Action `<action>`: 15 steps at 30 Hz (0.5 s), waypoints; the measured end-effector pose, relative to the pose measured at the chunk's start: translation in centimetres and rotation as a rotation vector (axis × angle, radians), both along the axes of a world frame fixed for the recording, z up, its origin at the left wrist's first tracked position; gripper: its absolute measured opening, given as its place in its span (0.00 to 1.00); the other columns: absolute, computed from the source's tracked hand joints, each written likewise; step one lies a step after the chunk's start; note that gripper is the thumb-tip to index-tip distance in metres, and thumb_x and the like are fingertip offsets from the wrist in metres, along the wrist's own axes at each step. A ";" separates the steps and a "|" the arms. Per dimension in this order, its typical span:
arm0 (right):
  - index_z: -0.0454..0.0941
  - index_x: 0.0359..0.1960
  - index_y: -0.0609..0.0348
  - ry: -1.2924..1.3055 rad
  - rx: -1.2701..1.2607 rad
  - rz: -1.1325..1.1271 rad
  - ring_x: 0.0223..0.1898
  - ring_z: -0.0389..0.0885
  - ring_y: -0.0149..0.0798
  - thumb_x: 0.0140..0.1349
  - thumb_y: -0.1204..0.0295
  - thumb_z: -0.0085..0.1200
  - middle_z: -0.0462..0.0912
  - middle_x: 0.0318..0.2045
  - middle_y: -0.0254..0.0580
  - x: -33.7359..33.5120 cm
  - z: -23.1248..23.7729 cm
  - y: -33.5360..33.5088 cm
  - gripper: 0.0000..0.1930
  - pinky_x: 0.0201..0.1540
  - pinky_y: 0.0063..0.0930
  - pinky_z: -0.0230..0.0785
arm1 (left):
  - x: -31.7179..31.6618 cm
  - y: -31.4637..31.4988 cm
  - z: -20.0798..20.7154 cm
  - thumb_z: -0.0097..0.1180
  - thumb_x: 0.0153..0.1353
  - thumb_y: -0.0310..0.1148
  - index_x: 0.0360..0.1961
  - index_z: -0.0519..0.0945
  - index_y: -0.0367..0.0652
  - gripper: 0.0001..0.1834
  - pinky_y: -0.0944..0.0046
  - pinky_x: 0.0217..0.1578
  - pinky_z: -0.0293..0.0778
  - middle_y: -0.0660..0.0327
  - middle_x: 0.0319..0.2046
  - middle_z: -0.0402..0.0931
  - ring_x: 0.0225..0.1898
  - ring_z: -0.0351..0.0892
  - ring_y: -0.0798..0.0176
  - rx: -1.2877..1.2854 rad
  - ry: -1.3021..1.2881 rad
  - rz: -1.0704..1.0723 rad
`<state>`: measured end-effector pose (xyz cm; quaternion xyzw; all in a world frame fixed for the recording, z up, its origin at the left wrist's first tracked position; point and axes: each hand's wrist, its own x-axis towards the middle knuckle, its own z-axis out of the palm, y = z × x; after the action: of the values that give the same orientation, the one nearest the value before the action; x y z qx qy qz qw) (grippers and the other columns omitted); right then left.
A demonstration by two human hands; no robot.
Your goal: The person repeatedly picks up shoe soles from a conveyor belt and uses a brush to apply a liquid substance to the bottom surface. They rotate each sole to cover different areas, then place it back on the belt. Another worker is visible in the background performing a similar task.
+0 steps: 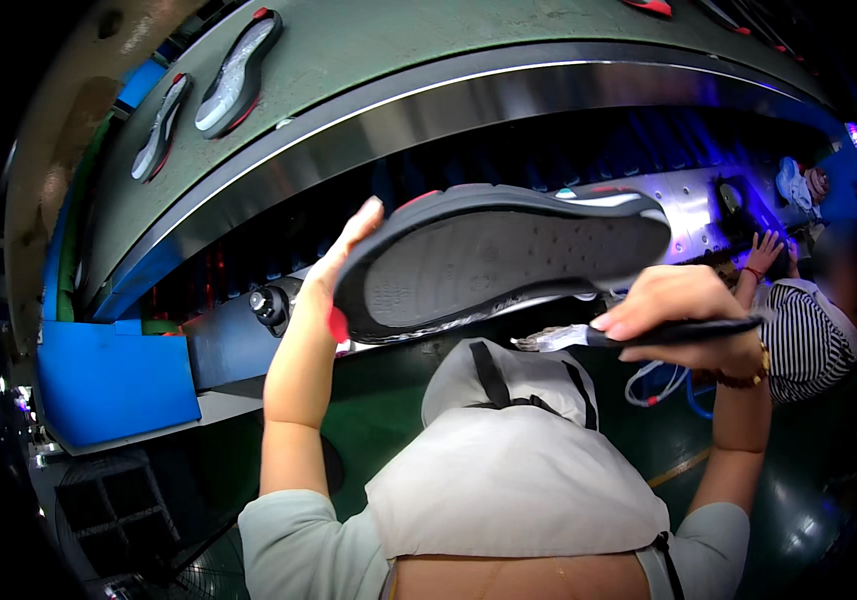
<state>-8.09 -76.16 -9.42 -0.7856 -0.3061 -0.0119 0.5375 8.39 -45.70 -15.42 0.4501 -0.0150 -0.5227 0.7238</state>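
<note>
A large dark grey shoe sole (499,260) with a black rim and red accents is held up in front of me. My left hand (341,250) grips its left end, mostly behind it, with the fingertips showing past the upper edge. Just below the sole's right part, my right hand (684,305) is closed around the black handle of a brush (557,338). The brush's pale bristles point left, a little apart from the sole's lower edge.
Two more soles (239,75) (162,130) lie on the green conveyor belt (399,45), whose metal edge (469,85) curves across beyond my hands. At left stands a blue box-shaped panel (119,385). A person in a striped top (809,340) works at the right under violet light.
</note>
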 end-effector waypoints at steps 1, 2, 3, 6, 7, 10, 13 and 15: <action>0.78 0.31 0.59 -0.059 0.067 -0.057 0.32 0.79 0.37 0.38 0.80 0.62 0.81 0.32 0.42 -0.1 0.9 0.5 0.13 0.37 0.25 0.70 | 0.7 0.1 -0.7 0.44 0.51 0.53 0.54 0.63 0.42 0.34 0.54 0.53 0.61 0.54 0.52 0.64 0.53 0.64 0.56 -0.076 0.003 -0.029; 0.78 0.31 0.59 -0.062 0.151 -0.132 0.33 0.78 0.37 0.38 0.81 0.62 0.81 0.32 0.43 -0.3 0.9 1.1 0.14 0.38 0.25 0.70 | 1.2 -0.7 -2.4 0.42 0.51 0.56 0.55 0.62 0.43 0.36 0.54 0.53 0.61 0.55 0.53 0.63 0.54 0.62 0.55 -0.217 0.041 -0.059; 0.78 0.31 0.60 -0.071 0.248 -0.180 0.34 0.78 0.37 0.38 0.82 0.62 0.80 0.32 0.44 0.1 0.7 1.6 0.14 0.39 0.25 0.70 | 1.2 -2.2 -5.6 0.40 0.51 0.59 0.56 0.61 0.44 0.37 0.53 0.53 0.60 0.55 0.54 0.61 0.55 0.61 0.55 -0.497 0.156 -0.040; 0.77 0.32 0.66 0.113 0.389 -0.404 0.34 0.78 0.32 0.45 0.84 0.56 0.80 0.32 0.44 1.6 -3.4 2.6 0.10 0.38 0.20 0.69 | -1.1 -8.1 -9.7 0.33 0.50 0.68 0.58 0.60 0.44 0.44 0.52 0.55 0.57 0.57 0.56 0.60 0.55 0.61 0.53 -0.816 0.430 0.035; 0.77 0.32 0.67 0.203 0.434 -0.497 0.34 0.77 0.30 0.46 0.83 0.55 0.80 0.31 0.44 2.0 -4.9 2.7 0.09 0.38 0.19 0.69 | -1.9 -9.6 -8.9 0.31 0.48 0.71 0.57 0.60 0.44 0.46 0.53 0.55 0.56 0.57 0.55 0.61 0.53 0.63 0.52 -0.696 0.397 0.100; 0.76 0.33 0.67 0.339 0.576 -0.629 0.34 0.78 0.30 0.48 0.83 0.53 0.80 0.32 0.46 2.6 -8.1 2.1 0.09 0.38 0.18 0.70 | -3.0 -11.5 -8.9 0.21 0.41 0.78 0.60 0.54 0.44 0.55 0.50 0.54 0.58 0.49 0.55 0.59 0.54 0.62 0.48 -0.256 0.364 0.087; 0.76 0.33 0.67 0.327 0.647 -0.723 0.30 0.77 0.25 0.49 0.82 0.53 0.80 0.31 0.43 3.5 -8.8 1.5 0.08 0.34 0.15 0.70 | -3.0 -12.0 -9.4 0.16 0.42 0.77 0.60 0.53 0.41 0.55 0.46 0.49 0.63 0.46 0.53 0.61 0.51 0.65 0.42 -0.263 0.239 0.052; 0.77 0.32 0.67 0.318 0.700 -0.803 0.29 0.77 0.26 0.49 0.81 0.55 0.80 0.27 0.40 4.8 -9.0 1.3 0.08 0.34 0.16 0.69 | -3.2 -12.1 -9.7 0.15 0.43 0.76 0.59 0.54 0.41 0.55 0.47 0.47 0.65 0.46 0.52 0.62 0.48 0.68 0.43 -0.259 0.196 0.047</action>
<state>-3.30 -74.89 -18.44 -0.6073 0.1244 -0.1979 0.7593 5.19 -57.78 -25.14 0.3001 -0.0012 -0.5405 0.7860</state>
